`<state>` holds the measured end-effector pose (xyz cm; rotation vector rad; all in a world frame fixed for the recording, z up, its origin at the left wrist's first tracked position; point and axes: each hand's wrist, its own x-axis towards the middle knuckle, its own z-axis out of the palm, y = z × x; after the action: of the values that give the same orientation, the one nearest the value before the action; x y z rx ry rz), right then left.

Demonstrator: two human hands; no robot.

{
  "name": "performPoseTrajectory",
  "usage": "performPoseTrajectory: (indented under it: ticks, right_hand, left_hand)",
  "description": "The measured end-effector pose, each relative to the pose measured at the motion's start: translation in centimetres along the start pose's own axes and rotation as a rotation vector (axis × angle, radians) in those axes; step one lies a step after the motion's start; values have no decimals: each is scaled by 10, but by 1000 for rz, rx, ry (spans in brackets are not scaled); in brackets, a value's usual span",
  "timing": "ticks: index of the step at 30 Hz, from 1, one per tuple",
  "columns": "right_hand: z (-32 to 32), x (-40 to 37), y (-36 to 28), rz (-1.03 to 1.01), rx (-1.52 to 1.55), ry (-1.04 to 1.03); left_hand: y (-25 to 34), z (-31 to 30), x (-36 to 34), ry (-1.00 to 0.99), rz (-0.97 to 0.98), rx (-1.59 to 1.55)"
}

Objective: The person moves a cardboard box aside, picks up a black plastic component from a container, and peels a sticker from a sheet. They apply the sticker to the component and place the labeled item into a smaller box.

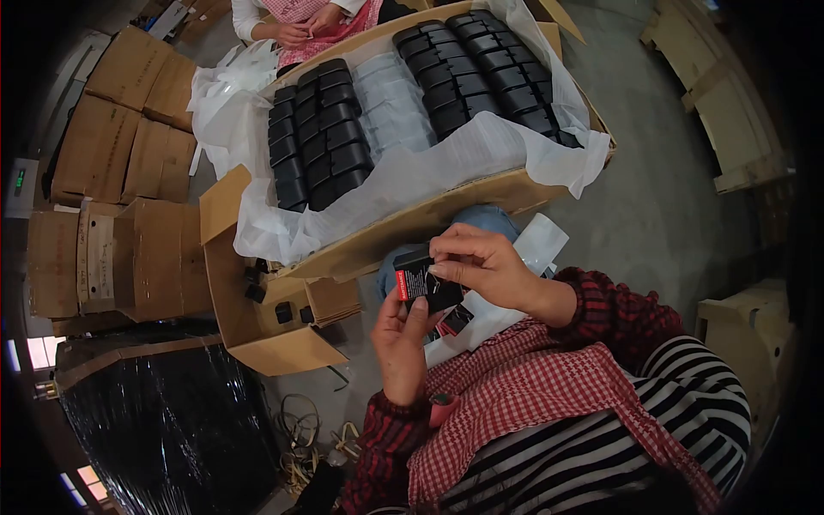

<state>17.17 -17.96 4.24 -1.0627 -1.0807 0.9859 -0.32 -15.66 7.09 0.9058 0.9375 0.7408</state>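
Note:
A small black box-like piece (440, 294) with a red-and-white printed patch is held up in front of my lap. My left hand (401, 342) grips it from below, the thumb lying across its lower front. At its upper right edge, my right hand (487, 264) is closed with thumb and forefinger pinched; whether a thin label is between them I cannot make out. Just under the piece, a red-and-black printed item (456, 321) lies on a white sheet (493, 313) over my lap.
Ahead stands a large carton (412, 225) lined with white foam sheet (481, 142), holding rows of black parts (330, 129). At left, a smaller open carton (283, 350) contains several black pieces. Stacked boxes (103, 142) and a black-wrapped bale (163, 421) stand further left. Another person (305, 26) sits opposite.

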Motion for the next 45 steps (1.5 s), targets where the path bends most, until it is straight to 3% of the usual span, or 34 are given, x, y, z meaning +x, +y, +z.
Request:
performPoseTrajectory:
  ticks: [23,34,45]
  right_hand:
    - [6,4,-9,40,-67,34]
    - [4,5,-8,-125,-233,55]
    - [1,4,-6,-91,-122,23]
  left_hand:
    - [8,-6,0,-34,8,-21]
    - [10,0,1,0,-1,-11]
    - [8,0,2,-20,-3,-2]
